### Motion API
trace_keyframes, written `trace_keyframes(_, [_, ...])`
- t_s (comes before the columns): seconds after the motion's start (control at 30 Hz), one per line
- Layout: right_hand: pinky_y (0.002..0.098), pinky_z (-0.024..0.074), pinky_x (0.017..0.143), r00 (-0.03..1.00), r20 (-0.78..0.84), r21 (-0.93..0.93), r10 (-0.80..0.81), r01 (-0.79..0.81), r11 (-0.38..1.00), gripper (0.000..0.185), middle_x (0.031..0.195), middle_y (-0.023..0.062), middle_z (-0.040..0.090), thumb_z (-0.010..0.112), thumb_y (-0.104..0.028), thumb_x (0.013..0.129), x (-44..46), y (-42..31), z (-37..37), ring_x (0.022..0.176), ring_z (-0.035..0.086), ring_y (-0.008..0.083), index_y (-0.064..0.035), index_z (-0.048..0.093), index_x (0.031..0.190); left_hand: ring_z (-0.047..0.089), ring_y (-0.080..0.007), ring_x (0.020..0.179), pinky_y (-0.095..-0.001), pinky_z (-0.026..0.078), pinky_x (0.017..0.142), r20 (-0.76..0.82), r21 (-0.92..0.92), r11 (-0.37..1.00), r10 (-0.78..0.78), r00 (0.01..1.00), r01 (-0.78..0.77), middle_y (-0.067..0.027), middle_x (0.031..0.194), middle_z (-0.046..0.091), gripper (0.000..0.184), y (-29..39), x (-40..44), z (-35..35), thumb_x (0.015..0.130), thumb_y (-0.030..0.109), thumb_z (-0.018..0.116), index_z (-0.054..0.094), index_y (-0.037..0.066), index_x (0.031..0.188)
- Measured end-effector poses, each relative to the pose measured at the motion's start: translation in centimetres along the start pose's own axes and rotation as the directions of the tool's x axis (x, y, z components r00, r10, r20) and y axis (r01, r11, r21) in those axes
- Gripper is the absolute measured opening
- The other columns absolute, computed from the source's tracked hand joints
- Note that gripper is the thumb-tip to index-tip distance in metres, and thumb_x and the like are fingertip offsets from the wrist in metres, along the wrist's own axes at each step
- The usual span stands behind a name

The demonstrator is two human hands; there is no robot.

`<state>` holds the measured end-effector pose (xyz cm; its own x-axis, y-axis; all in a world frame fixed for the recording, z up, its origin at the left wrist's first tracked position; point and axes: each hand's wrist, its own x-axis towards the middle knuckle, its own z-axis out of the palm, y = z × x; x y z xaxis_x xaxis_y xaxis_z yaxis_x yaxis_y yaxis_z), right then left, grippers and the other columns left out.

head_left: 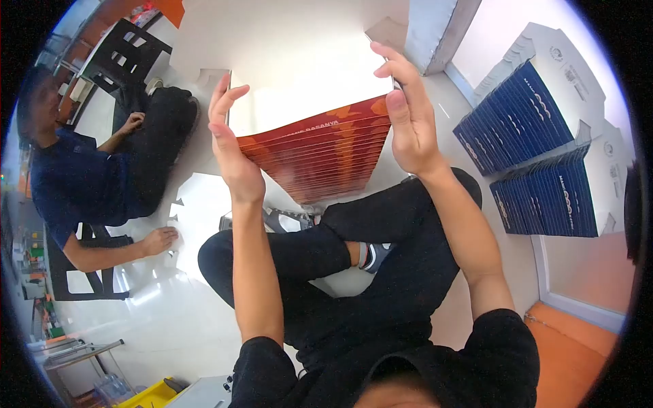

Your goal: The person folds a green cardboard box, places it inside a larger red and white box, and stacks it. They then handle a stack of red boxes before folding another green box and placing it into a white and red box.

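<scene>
Cardboard stack [323, 151] in front of crossed legs [401, 212], btwn my hands. L hand [238, 163] & R hand [413, 129] apart, fingers extended, one per side; pressure, can't tell. I reckon uneven push could skew layers, top sheets sliding off.

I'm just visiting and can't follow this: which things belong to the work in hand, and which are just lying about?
Job: red-printed stack, between left hand and right hand; perhaps blue-printed stacks.

Apparently lying about: upper-left black stool, yellow container.
</scene>
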<state>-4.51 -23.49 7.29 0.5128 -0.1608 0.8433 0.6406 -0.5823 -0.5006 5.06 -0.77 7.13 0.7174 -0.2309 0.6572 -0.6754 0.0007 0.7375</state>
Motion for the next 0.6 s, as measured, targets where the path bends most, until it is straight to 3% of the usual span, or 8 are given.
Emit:
trace_keyframes(0.03, [0.0366,0.0393,0.108,1.000,0.003,-0.003,0.005,-0.005,1.000,0.028,0.143,0.0191,0.054,0.047,-0.028,0.107,-0.2,-0.1,-0.1,0.125,0.055,0.0292,-0.0039,0.057,0.118,0.031,-0.0322,0.149,-0.0498,0.020,0.122,0.001,-0.003,1.000,-0.006,1.000,0.006,-0.0206,0.159,0.035,0.077,0.1,0.0,0.0,0.105,0.065,0.017,0.060,0.005,0.125])
trace_keyframes(0.1, [0.0356,0.0436,0.103,0.995,0.051,0.005,0.086,-0.086,0.996,0.028,0.145,0.0196,0.052,0.048,-0.028,0.107,-0.5,-0.3,-0.4,0.122,0.057,0.0289,-0.0045,0.054,0.122,0.042,-0.0325,0.138,-0.0437,0.026,0.118,-0.064,0.083,0.994,0.074,0.995,-0.069,-0.0207,0.143,0.049,0.062,0.2,-0.1,0.0,0.109,0.053,0.023,0.061,0.004,0.102])
trace_keyframes(0.13, [0.0356,0.0436,0.103,0.995,0.051,0.000,0.089,-0.089,0.996,0.028,0.145,0.0196,0.052,0.048,-0.028,0.107,-0.5,0.0,-0.6,0.122,0.057,0.0289,-0.0045,0.054,0.122,0.042,-0.0325,0.138,-0.0437,0.026,0.118,-0.062,0.078,0.995,0.072,0.996,-0.067,-0.0207,0.143,0.049,0.062,0.0,-0.2,-0.4,0.109,0.053,0.023,0.061,0.004,0.102])
trace_keyframes(0.2, [0.0341,0.0482,0.097,0.997,0.067,-0.058,-0.041,0.045,0.997,0.027,0.145,0.0194,0.052,0.049,-0.027,0.107,-0.2,0.9,-1.0,0.116,0.060,0.0266,-0.0051,0.055,0.122,0.051,-0.0248,0.115,-0.0369,0.038,0.102,-0.053,0.129,0.986,0.113,0.992,-0.106,-0.0153,0.119,0.053,0.056,-0.1,-0.2,-1.2,0.111,0.047,0.032,0.054,0.003,0.084])
trace_keyframes(0.23, [0.0341,0.0482,0.097,0.997,0.069,-0.061,-0.041,0.045,0.997,0.027,0.145,0.0194,0.052,0.049,-0.027,0.107,-0.3,0.8,-1.1,0.116,0.060,0.0266,-0.0051,0.055,0.122,0.051,-0.0248,0.115,-0.0369,0.038,0.102,-0.054,0.126,0.986,0.112,0.992,-0.105,-0.0153,0.119,0.053,0.056,-0.2,-0.2,-1.1,0.111,0.047,0.032,0.054,0.003,0.084])
trace_keyframes(0.3, [0.0349,0.0493,0.096,0.995,0.092,0.013,0.032,-0.033,0.999,0.028,0.143,0.0194,0.053,0.052,-0.029,0.106,-0.4,0.3,-1.1,0.115,0.060,0.0269,-0.0049,0.055,0.120,0.048,-0.0189,0.097,-0.0322,0.039,0.088,-0.055,0.200,0.959,0.217,0.975,-0.202,-0.0103,0.105,0.048,0.054,0.8,0.5,-1.0,0.111,0.040,0.038,0.048,0.002,0.075])
trace_keyframes(0.6, [0.0385,0.0465,0.102,0.988,0.151,-0.041,0.033,-0.027,0.999,0.028,0.140,0.0217,0.054,0.057,-0.030,0.103,-0.7,-0.3,-1.1,0.119,0.059,0.0356,-0.0045,0.056,0.114,0.047,-0.0177,0.099,-0.0319,0.038,0.088,-0.202,0.224,0.961,0.210,0.957,-0.163,-0.0109,0.107,0.049,0.053,0.9,0.0,-0.9,0.111,0.038,0.039,0.047,0.002,0.072])
